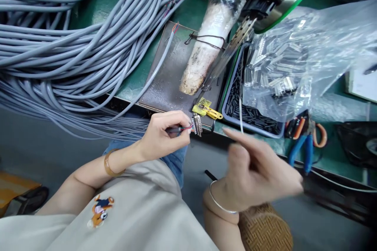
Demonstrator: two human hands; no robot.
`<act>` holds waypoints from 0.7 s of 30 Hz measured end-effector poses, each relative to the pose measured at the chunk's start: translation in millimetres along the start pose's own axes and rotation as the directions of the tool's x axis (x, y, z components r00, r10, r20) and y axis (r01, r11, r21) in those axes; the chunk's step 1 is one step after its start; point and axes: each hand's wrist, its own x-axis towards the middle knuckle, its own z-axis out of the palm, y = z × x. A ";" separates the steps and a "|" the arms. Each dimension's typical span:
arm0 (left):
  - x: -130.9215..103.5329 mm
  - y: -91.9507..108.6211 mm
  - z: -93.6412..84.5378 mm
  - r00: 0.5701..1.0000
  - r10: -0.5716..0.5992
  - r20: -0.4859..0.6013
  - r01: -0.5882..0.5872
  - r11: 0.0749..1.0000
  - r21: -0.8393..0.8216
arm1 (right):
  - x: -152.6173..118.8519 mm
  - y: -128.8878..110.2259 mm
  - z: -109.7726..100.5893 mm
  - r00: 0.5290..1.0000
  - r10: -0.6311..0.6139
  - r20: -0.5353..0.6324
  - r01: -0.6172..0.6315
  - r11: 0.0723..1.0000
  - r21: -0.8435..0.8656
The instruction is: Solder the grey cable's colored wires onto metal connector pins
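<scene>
My left hand (169,131) pinches the end of a grey cable (173,130) between thumb and fingers. Thin red and dark wires run from it to a metal multi-pin connector (196,124) at the bench edge, just beyond the fingertips. A yellow hair clip (211,112) and a yellow pad (199,107) lie right behind the connector. Off to the right, my right hand (259,168) is blurred by motion. Its index finger points toward the bench edge and the thumb stands apart from it, with nothing visible between them. Some of its fingers are curled and partly hidden.
Bundles of grey cable (97,51) cover the left bench. A soldering iron (219,59) and a plastic-wrapped tube (206,47) slope down over a metal plate (165,74). Rightward are a blue bin (253,130) of black sleeves, a bag of connectors (282,62) and blue-handled pliers (303,149).
</scene>
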 end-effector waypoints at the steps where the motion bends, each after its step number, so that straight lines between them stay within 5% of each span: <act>1: -1.7 0.5 -0.9 0.997 0.066 0.028 -0.067 0.998 0.017 | 7.6 -2.7 8.4 0.999 0.006 0.046 -0.006 1.000 0.018; 4: -7.0 1.2 -3.1 0.982 0.155 0.106 -0.160 0.986 0.039 | 26.2 -5.3 25.3 0.959 0.010 0.285 -0.050 0.990 0.135; 6: -10.3 1.5 -4.7 0.983 0.147 0.113 -0.151 0.988 0.028 | 29.5 -5.6 28.0 0.945 0.004 0.327 -0.069 0.980 0.186; 10: -14.6 4.2 -7.2 0.995 -0.094 0.044 0.099 0.985 -0.140 | 17.4 -6.7 28.6 0.986 0.051 0.160 -0.083 0.976 0.203; 13: -15.9 7.3 -6.9 0.953 -0.283 0.106 0.302 0.872 -0.385 | 5.3 -4.9 35.5 0.994 0.106 0.040 -0.112 0.967 0.231; 16: -17.0 8.4 -5.3 0.925 -0.341 0.167 0.378 0.778 -0.503 | -1.8 -1.4 45.0 0.977 0.212 -0.001 -0.198 0.915 0.352; 21: -19.3 5.2 -4.0 0.921 -0.348 0.176 0.387 0.762 -0.519 | -3.0 0.6 54.3 0.931 0.355 0.079 -0.340 0.772 0.537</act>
